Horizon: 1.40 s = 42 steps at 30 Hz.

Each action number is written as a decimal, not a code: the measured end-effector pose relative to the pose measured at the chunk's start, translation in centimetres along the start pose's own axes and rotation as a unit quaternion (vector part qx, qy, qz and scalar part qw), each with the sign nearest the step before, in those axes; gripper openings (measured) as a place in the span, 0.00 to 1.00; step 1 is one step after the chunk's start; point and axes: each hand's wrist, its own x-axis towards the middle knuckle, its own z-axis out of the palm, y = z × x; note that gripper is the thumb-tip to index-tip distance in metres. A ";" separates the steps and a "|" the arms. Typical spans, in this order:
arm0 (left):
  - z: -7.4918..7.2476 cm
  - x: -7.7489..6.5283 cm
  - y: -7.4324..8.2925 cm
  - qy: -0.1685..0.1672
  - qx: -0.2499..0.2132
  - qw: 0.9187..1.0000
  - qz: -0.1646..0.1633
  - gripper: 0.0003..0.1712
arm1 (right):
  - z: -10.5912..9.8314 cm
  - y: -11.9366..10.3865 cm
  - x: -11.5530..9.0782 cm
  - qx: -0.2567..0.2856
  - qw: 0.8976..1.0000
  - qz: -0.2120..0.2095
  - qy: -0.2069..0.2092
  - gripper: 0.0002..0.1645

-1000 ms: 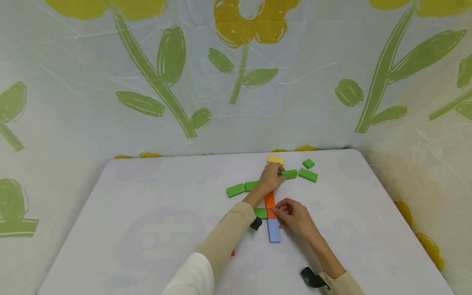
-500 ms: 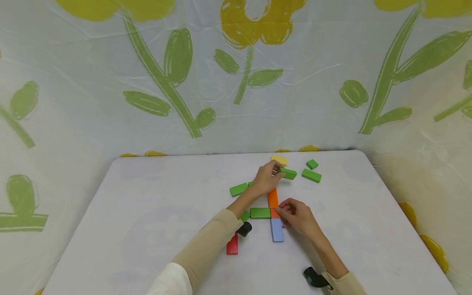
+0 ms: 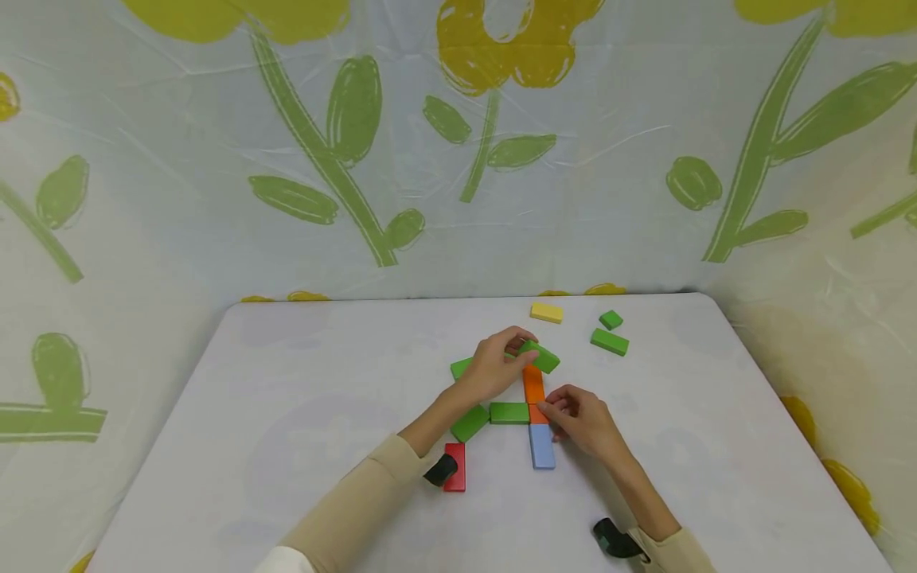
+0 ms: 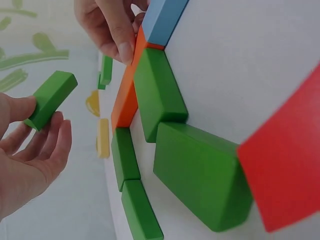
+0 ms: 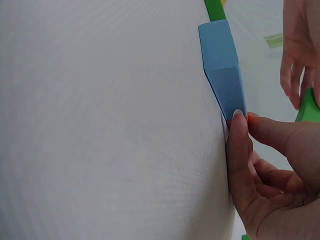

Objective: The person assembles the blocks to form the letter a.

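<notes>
My left hand (image 3: 493, 364) pinches a green block (image 3: 544, 360) between thumb and fingers, raised above the table near the far end of the row; the left wrist view shows this green block (image 4: 54, 97) tilted. With thumb and fingertip, my right hand (image 3: 586, 423) holds the near orange block (image 3: 536, 415) in place. A longer orange block (image 3: 533, 385) lies beyond it, and a blue block (image 3: 542, 448) touches its near end. To its left lies a flat green block (image 3: 509, 414), then an angled green block (image 3: 469, 425). My left hand partly covers further green blocks in the head view.
A red block (image 3: 459, 456) lies near my left wrist camera (image 3: 439, 471). Farther back are a yellow block (image 3: 547, 313), a loose green block (image 3: 610, 342) and a small green block (image 3: 611, 320). The white table (image 3: 322, 374) meets a flower-printed curtain (image 3: 602, 199) behind.
My left hand has picked up the green block from the back right and brought it left and nearer, over the orange row's far end. My right hand stays at the near orange block.
</notes>
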 end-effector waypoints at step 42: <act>-0.8 -11.1 -2.3 -0.190 0.050 0.980 0.014 0.12 | 0.0 0.0 -0.2 -0.017 1.000 0.002 0.011 0.16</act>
